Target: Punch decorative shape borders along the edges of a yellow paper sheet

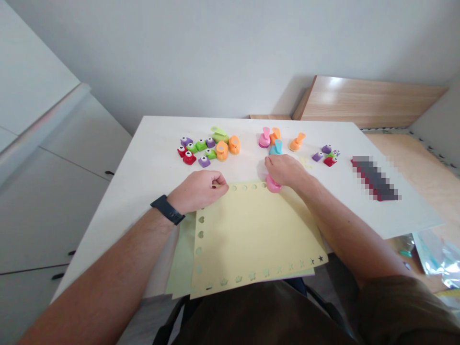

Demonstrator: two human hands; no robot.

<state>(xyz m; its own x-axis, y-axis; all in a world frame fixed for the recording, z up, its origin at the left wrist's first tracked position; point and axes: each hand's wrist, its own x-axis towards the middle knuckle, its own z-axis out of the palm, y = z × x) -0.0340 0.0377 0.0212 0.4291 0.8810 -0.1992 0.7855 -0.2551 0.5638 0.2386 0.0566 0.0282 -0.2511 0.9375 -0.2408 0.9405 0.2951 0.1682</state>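
Note:
A yellow sheet of paper (255, 235) lies in front of me, with hearts, circles, crowns and stars cut along its edges. At its far left corner, my left hand (203, 189) pinches the paper between thumb and fingers. My right hand (285, 168) is closed over a pink craft punch (273, 184) at the sheet's far edge, right of a row of round holes. The fingers cover most of the punch's lever. Just beyond that hand stands a blue craft punch (276, 147). Under the yellow sheet, pale green paper (181, 263) sticks out on the left.
Small purple, green and red punches (189, 157) and orange punches (222, 150) stand at the back left of the white table (151, 158). Another pink punch (265, 138) and an orange punch (297, 142) are farther right. A blurred dark object (375, 178) lies near the right edge.

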